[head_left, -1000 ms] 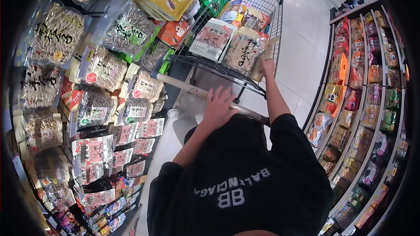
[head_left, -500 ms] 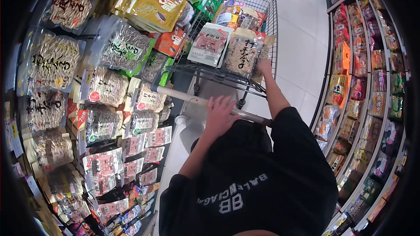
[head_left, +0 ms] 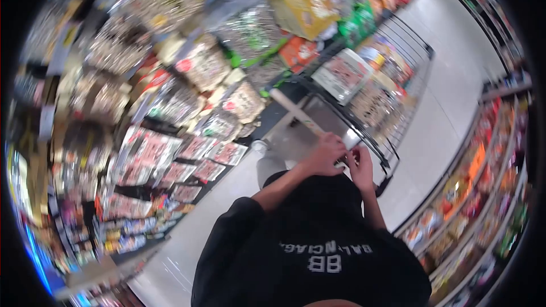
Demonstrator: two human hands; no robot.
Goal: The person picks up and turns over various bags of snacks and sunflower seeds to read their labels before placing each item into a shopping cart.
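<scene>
The whole view is being smeared by motion blur, so fine detail cannot be read. The largest thing, the shelving (head_left: 142, 108) on the person's left, is being filled edge to edge with flat, glossy plastic packets (head_left: 196, 65). They are being hung or stood face-out, presumably so that their labels can be seen from the aisle. A second run of shelves (head_left: 483, 176) is being shown along the right side, stacked with smaller bright bags. Between the two runs, a pale, smooth tiled floor (head_left: 449, 96) is being left open as a walkway.

A wire shopping cart (head_left: 406, 42) is being kept close against the lower edge of the left shelving, just ahead of the person. Its basket, made of thin dark metal mesh, is being loaded with several soft packets, and a flat white-and-red packet (head_left: 341, 74) is being propped at the near rim. The cart's handle bar (head_left: 296, 112), a pale round tube, is being crossed at its right end by both hands.

The left hand (head_left: 325, 153) is being curled over the bar, its grip apparently closed on it. The right hand (head_left: 361, 165) is being held just beside it, touching or nearly touching, with fingers bent; whether it is clasping the bar cannot be told through the blur.
</scene>
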